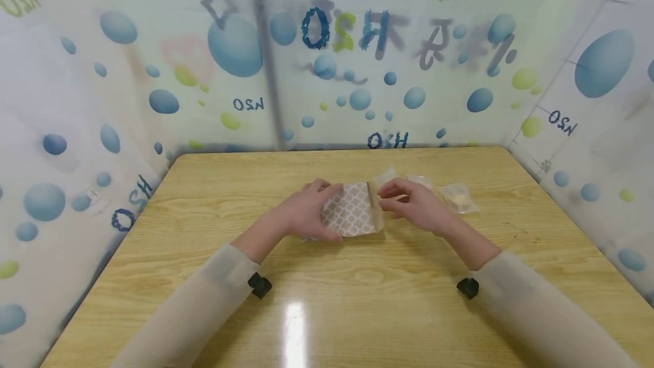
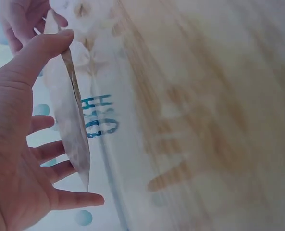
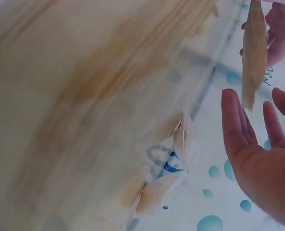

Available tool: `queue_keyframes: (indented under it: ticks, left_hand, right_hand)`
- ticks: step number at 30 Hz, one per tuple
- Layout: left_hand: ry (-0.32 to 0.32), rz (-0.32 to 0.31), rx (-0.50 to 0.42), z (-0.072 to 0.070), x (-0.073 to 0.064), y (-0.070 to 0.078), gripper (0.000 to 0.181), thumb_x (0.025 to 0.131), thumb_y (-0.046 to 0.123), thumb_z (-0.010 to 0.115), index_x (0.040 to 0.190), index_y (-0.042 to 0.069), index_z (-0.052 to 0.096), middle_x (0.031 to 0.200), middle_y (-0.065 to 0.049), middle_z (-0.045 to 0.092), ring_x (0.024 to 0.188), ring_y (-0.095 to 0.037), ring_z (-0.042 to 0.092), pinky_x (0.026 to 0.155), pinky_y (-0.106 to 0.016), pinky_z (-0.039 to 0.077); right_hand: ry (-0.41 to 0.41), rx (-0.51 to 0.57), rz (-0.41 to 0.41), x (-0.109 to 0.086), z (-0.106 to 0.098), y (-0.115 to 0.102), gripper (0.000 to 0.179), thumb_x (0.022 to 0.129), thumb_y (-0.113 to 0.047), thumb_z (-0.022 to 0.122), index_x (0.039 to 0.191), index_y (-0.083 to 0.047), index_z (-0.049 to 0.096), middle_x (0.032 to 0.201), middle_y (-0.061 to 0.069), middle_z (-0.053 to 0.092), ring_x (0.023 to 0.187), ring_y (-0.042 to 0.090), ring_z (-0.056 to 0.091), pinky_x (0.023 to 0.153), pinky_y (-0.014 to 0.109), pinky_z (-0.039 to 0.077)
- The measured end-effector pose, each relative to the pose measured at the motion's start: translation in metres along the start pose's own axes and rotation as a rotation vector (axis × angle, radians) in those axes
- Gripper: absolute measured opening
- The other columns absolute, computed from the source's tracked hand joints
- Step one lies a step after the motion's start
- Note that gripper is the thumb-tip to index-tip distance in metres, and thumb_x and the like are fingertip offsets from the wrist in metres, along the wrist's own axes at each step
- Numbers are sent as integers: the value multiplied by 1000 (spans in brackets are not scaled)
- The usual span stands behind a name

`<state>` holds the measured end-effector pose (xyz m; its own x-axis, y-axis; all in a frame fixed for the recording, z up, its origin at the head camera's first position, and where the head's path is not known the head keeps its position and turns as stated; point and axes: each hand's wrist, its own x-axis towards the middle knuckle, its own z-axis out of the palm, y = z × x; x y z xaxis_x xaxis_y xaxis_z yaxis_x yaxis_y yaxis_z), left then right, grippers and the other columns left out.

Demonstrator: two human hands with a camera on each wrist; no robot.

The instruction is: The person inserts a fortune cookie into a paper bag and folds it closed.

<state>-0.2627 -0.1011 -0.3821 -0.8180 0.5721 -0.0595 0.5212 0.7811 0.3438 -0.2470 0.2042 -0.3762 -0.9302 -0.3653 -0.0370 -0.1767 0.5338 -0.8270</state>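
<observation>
A flat paper bag (image 1: 349, 212) with a white lattice pattern on beige lies on the table, with a brown strip along its right end. My left hand (image 1: 306, 212) grips it from the left, thumb at the near edge and fingers at the far edge. In the left wrist view the bag (image 2: 70, 110) appears edge-on beside the thumb. My right hand (image 1: 419, 206) hovers just off the bag's right end, its fingers loosely bent with nothing in them. The right wrist view has a gap between the right fingertips and the bag (image 3: 254, 57).
Small clear packets lie behind and right of the right hand: one packet (image 1: 385, 176) at the back, another packet (image 1: 420, 180) beside it, and a third packet (image 1: 460, 197) further right. The wooden table (image 1: 357, 300) meets patterned walls (image 1: 327, 112) at its back and sides.
</observation>
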Motion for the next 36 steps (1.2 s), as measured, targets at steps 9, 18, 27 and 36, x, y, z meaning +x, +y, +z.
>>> queue_keyframes:
  ticks: [9, 18, 27, 36]
  left_hand:
    - [82, 70, -81, -2, -10, 2, 125, 78, 58, 93, 175, 20, 26, 168, -17, 38, 147, -36, 49, 120, -55, 50]
    - [78, 66, 3, 0, -11, 3, 139, 76, 61, 96, 178, 21, 10, 177, -17, 24, 163, -44, 28, 128, -70, 33]
    - [110, 84, -163, 2, -12, 0, 126, 77, 26, 94, 175, 16, 16, 161, -19, 32, 145, -35, 43, 120, -54, 49]
    - [193, 58, -175, 2, -15, -3, 128, 75, 34, 98, 173, 13, 20, 159, -20, 32, 141, -36, 44, 119, -54, 51]
  right_hand:
    - [40, 131, 6, 6, 13, -7, 27, 109, -13, 68, 134, -2, 70, 130, 21, 73, 106, 20, 75, 86, 35, 67]
    - [86, 177, 19, 8, 20, -17, 29, 108, -15, 70, 134, -1, 71, 128, 21, 74, 99, 15, 75, 88, 37, 67]
    - [124, 140, -20, 7, 20, -19, 26, 108, -12, 70, 131, -2, 74, 131, 21, 74, 96, 11, 74, 87, 40, 67]
    - [97, 110, -11, 5, 20, -18, 30, 108, -30, 73, 128, -7, 78, 121, 13, 78, 105, 26, 75, 96, 51, 65]
